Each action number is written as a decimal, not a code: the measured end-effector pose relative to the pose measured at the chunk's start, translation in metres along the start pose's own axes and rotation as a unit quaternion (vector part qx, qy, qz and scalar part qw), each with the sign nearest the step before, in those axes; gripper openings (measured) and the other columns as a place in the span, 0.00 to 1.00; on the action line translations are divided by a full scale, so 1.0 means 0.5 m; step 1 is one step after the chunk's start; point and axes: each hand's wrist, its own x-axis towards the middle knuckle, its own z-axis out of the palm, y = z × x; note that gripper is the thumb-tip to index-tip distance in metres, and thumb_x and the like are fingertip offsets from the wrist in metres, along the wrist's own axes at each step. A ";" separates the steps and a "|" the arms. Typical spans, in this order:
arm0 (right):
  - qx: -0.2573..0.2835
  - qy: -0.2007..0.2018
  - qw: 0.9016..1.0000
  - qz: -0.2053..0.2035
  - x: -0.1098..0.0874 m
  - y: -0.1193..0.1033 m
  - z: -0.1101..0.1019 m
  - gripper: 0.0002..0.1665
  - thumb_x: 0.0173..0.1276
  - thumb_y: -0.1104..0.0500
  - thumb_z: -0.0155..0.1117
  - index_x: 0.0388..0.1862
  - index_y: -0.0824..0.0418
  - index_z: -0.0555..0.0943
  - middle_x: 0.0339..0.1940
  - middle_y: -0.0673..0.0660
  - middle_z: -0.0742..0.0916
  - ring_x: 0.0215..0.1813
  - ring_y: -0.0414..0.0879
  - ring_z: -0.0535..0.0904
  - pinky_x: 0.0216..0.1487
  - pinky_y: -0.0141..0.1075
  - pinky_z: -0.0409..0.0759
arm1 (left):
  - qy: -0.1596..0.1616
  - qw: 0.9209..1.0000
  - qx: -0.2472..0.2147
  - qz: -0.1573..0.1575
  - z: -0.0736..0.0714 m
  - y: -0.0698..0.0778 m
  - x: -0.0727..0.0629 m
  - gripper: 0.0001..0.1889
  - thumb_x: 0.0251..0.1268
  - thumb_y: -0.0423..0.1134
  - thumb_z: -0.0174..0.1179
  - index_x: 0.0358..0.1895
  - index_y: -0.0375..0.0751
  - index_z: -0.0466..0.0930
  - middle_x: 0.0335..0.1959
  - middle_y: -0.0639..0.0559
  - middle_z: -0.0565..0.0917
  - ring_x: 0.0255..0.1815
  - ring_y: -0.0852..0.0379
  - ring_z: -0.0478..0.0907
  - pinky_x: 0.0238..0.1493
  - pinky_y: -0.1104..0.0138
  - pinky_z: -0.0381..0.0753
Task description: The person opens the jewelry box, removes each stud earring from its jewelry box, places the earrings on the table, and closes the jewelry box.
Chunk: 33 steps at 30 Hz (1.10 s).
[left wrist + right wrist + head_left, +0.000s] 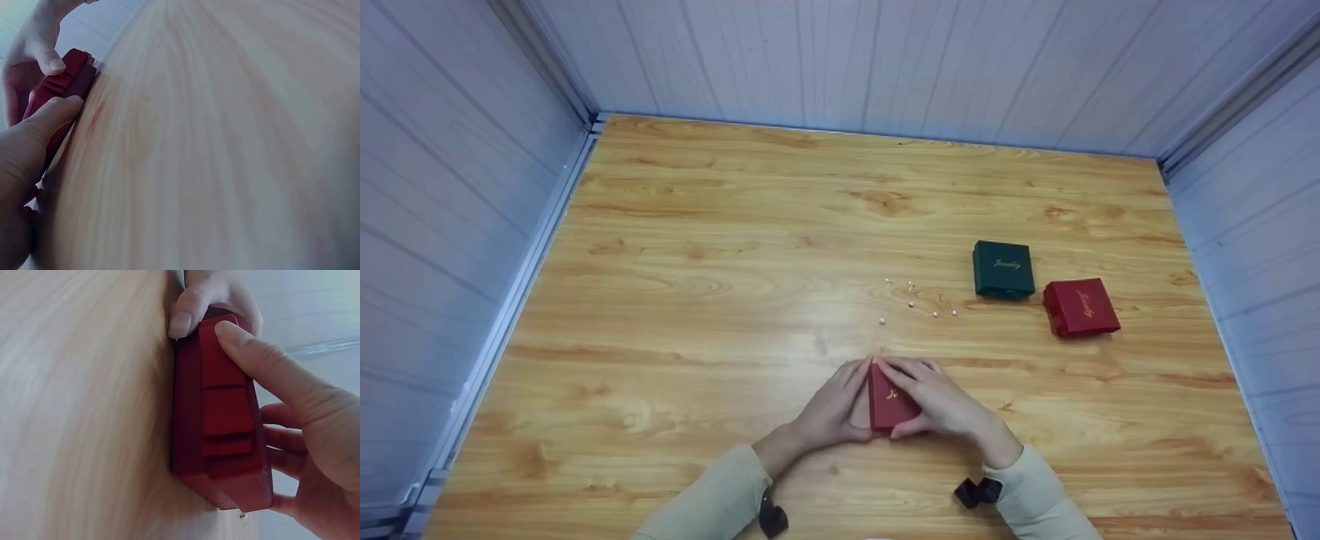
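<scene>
Both hands are on a small red jewelry box [891, 409] near the front of the table, its lid lettered in gold. My left hand [829, 409] holds the box's left side, thumb at the near edge and fingers at the far one. From the right, my right hand [949, 401] grips the box the same way, its palm side covering part of the lid. A red ribbon bow [226, 410] runs along the near side in the right wrist view, with the right thumb [236, 334] pressing at one end. In the left wrist view the left thumb [62, 109] touches the box's lower part.
Beyond the hands lie several small stud earrings [911, 304] on the wooden table [697, 225]. Farther right stand a dark green jewelry box [1003, 270] and another red jewelry box [1084, 307]. Pale panels [825, 60] wall in the table's back and sides.
</scene>
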 end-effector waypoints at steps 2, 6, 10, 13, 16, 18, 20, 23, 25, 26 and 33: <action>-0.002 -0.003 1.000 0.002 0.000 -0.001 0.000 0.57 0.41 0.41 0.71 0.66 0.65 0.58 0.63 0.61 0.66 0.60 0.52 0.62 0.59 0.47 0.57 | 0.001 1.000 0.000 0.001 0.000 -0.001 0.000 0.57 0.32 0.49 0.69 0.66 0.26 0.45 0.61 0.42 0.60 0.62 0.51 0.57 0.62 0.62 0.58; -0.008 -0.003 1.000 0.000 0.001 0.000 0.001 0.57 0.41 0.41 0.71 0.66 0.65 0.58 0.63 0.62 0.66 0.60 0.52 0.62 0.59 0.48 0.58 | -0.001 1.000 0.002 -0.001 0.001 -0.001 -0.001 0.57 0.32 0.50 0.69 0.66 0.26 0.45 0.61 0.42 0.61 0.62 0.51 0.57 0.62 0.63 0.57; -0.019 -0.001 1.000 -0.005 0.002 0.000 0.002 0.57 0.41 0.40 0.70 0.66 0.65 0.58 0.63 0.62 0.67 0.60 0.52 0.63 0.59 0.48 0.59 | 0.000 1.000 0.003 -0.004 0.001 -0.001 -0.003 0.57 0.34 0.52 0.69 0.66 0.26 0.46 0.61 0.41 0.61 0.62 0.50 0.58 0.63 0.63 0.56; -0.035 0.002 0.999 -0.007 0.003 -0.001 0.003 0.57 0.41 0.40 0.70 0.66 0.65 0.58 0.62 0.62 0.67 0.59 0.52 0.64 0.58 0.48 0.60 | 0.003 1.000 0.004 -0.006 0.000 -0.001 -0.003 0.57 0.34 0.53 0.69 0.66 0.26 0.46 0.61 0.41 0.61 0.62 0.51 0.58 0.62 0.63 0.57; -0.052 0.007 0.999 -0.009 0.002 -0.001 0.006 0.57 0.41 0.39 0.69 0.66 0.65 0.58 0.62 0.61 0.68 0.59 0.51 0.64 0.58 0.48 0.60 | 0.003 1.000 0.006 -0.007 0.000 -0.002 -0.003 0.56 0.35 0.53 0.69 0.66 0.27 0.46 0.61 0.41 0.61 0.62 0.50 0.58 0.62 0.63 0.57; -0.059 0.012 0.998 -0.010 0.001 -0.001 0.008 0.57 0.41 0.39 0.68 0.66 0.65 0.58 0.61 0.61 0.68 0.59 0.51 0.64 0.58 0.47 0.61 | 0.002 1.000 0.007 -0.007 0.000 -0.002 -0.003 0.56 0.34 0.52 0.69 0.65 0.26 0.47 0.61 0.41 0.61 0.62 0.50 0.58 0.62 0.62 0.57; -0.062 0.019 0.998 -0.012 0.001 -0.001 0.010 0.57 0.41 0.39 0.68 0.66 0.65 0.59 0.61 0.61 0.69 0.58 0.51 0.65 0.58 0.47 0.61 | 0.001 1.000 0.006 -0.007 -0.001 -0.002 -0.003 0.56 0.34 0.52 0.69 0.65 0.26 0.47 0.61 0.41 0.61 0.62 0.50 0.58 0.62 0.62 0.57; -0.063 0.031 0.997 -0.015 0.000 0.000 0.013 0.57 0.40 0.39 0.68 0.66 0.66 0.59 0.61 0.62 0.69 0.58 0.51 0.65 0.57 0.47 0.62 | 0.004 1.000 0.004 -0.006 -0.001 -0.002 -0.002 0.57 0.33 0.51 0.69 0.66 0.27 0.46 0.61 0.41 0.61 0.62 0.50 0.58 0.62 0.62 0.57; -0.064 0.039 0.997 -0.019 0.000 0.001 0.013 0.57 0.40 0.39 0.68 0.65 0.67 0.60 0.61 0.62 0.69 0.58 0.52 0.65 0.56 0.48 0.62 | 0.005 1.000 0.001 -0.003 -0.001 -0.002 -0.002 0.57 0.34 0.51 0.69 0.66 0.27 0.46 0.61 0.42 0.61 0.62 0.51 0.58 0.62 0.62 0.57; -0.065 0.042 0.997 -0.022 -0.001 0.002 0.014 0.57 0.39 0.39 0.68 0.65 0.67 0.60 0.60 0.62 0.69 0.58 0.52 0.65 0.56 0.48 0.63 | 0.004 1.000 -0.001 -0.001 -0.001 -0.002 -0.001 0.56 0.34 0.51 0.69 0.66 0.27 0.46 0.61 0.42 0.61 0.62 0.51 0.58 0.62 0.62 0.57; -0.069 0.062 0.995 -0.029 -0.015 0.009 0.010 0.55 0.39 0.39 0.68 0.62 0.68 0.64 0.58 0.62 0.72 0.56 0.52 0.67 0.54 0.47 0.65 | 0.002 1.000 -0.027 0.009 -0.006 -0.001 0.000 0.54 0.39 0.53 0.68 0.66 0.31 0.47 0.60 0.45 0.61 0.62 0.53 0.57 0.62 0.63 0.57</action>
